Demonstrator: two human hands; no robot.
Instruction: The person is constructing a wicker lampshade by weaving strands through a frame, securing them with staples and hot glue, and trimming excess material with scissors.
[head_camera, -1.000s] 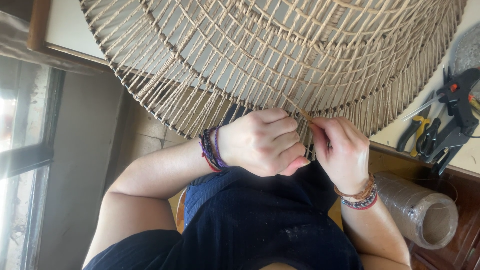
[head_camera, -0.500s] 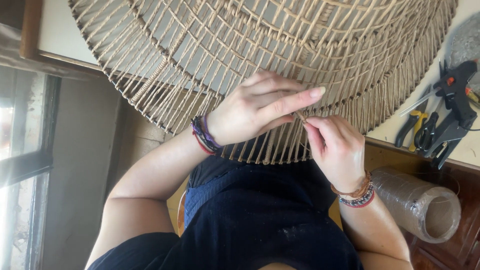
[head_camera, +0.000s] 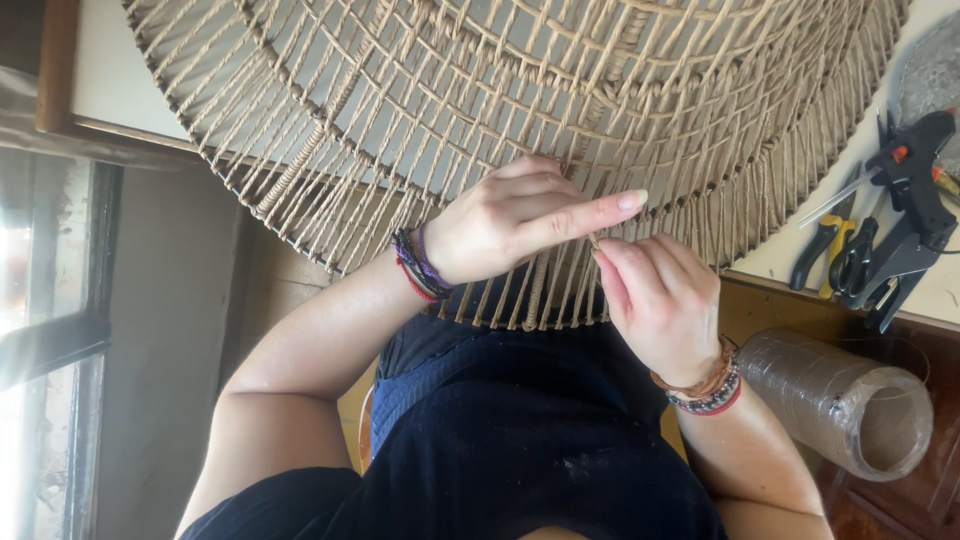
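The left hand (head_camera: 505, 220) has uncurled from a fist – its forefinger now points out straight along the woven cord frame's (head_camera: 520, 110) rim – while the right hand (head_camera: 655, 300) has slid slightly lower, pinching a cord end.

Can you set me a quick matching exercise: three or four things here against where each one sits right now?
Things:
1. round woven beige rope panel
2. black glue gun
3. clear plastic film roll
4. left hand

Places:
a. lower right, lying on its side
b. right edge, on the white tabletop
c. on the panel's rim, index finger stretched out
d. across the top, overhanging the lap

Pairs: 1-d, 2-b, 3-a, 4-c
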